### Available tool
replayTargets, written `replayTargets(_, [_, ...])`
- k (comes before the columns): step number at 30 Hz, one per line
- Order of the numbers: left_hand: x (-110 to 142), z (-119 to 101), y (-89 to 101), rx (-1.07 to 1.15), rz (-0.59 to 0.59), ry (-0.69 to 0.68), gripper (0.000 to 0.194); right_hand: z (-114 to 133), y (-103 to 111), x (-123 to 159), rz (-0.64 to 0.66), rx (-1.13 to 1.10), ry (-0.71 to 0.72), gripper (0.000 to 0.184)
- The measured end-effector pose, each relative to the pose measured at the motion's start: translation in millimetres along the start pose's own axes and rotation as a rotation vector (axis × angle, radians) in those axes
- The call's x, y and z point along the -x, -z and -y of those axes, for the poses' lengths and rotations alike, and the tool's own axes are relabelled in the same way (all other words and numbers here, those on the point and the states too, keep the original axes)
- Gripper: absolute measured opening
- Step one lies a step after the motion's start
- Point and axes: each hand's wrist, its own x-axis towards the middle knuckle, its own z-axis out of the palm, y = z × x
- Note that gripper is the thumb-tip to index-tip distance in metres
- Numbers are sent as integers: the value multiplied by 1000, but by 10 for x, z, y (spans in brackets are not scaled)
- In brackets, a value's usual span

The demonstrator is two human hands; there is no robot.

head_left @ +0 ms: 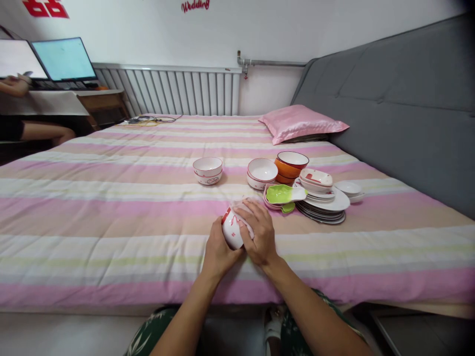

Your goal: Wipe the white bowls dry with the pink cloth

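My left hand (217, 249) cups a small white bowl with red marks (230, 228) from below, tilted on its side above the striped bed cover. My right hand (257, 230) lies over the bowl's top, fingers curled around it, with a pale cloth or tissue (241, 205) pressed under the fingers. Both hands hover near the bed's front edge, just left of the stacked dishes.
On the bed (111, 207) sit two stacked white bowls (208, 170), another white bowl pair (261, 173), orange bowls (291, 165), green leaf-shaped dishes (284, 194), a plate stack (326, 207) and a pink pillow (302, 122). Grey headboard at right. Another person sits at a desk far left.
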Motion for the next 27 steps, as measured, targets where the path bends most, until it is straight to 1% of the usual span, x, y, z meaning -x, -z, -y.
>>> replayTargets(4, [4, 40, -2, 38, -7, -20, 72, 63, -17, 19, -11, 44, 80, 35])
replayTargets(10, [1, 112, -1, 67, -30, -92, 54, 201, -26, 40, 4, 67, 171, 22])
replayTargets(13, [-3, 113, 13, 71, -27, -88, 50, 239, -22, 53, 38, 56, 198, 19])
replayTargets(16, [-2, 100, 13, 57, -24, -75, 47, 245, -23, 55, 52, 60, 186, 20])
replayTargets(21, [8, 83, -22, 9, -48, -139, 46, 214, -32, 25, 57, 112, 124, 23])
replayTargets(27, [3, 111, -75, -63, -27, -166, 58, 157, 10, -17, 51, 149, 57, 27])
